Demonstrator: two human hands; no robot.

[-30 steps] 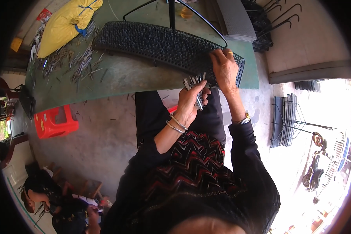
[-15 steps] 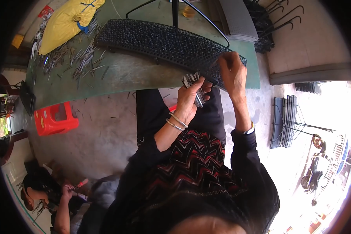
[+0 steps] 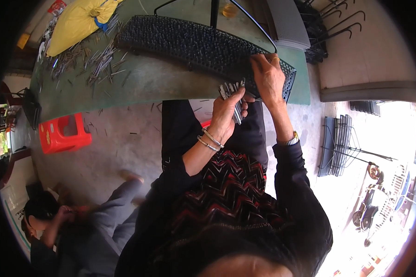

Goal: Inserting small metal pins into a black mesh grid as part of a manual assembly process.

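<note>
A long black perforated metal panel (image 3: 175,46) lies across the green table, its holes densely filled with short dark upright pieces over most of its length. Black rods rise from its far side. Just off the near edge, my left hand (image 3: 224,113) is closed around a bundle of thin grey metal strips (image 3: 229,88). My right hand (image 3: 270,83) is pinched down at the panel's right part, beside bare holes. Whatever those fingertips hold is hidden.
On the green table (image 3: 171,87) are loose metal strips (image 3: 104,60), a tied yellow sack (image 3: 78,27) and stacked grey sheets (image 3: 289,27). Black hooked rods (image 3: 342,30) stand at right. A red stool (image 3: 64,138) is at left; another person (image 3: 88,231) sits behind it.
My right hand has come down and slightly left onto the panel. My left hand still grips the strips. The other person at lower left has leaned and changed posture.
</note>
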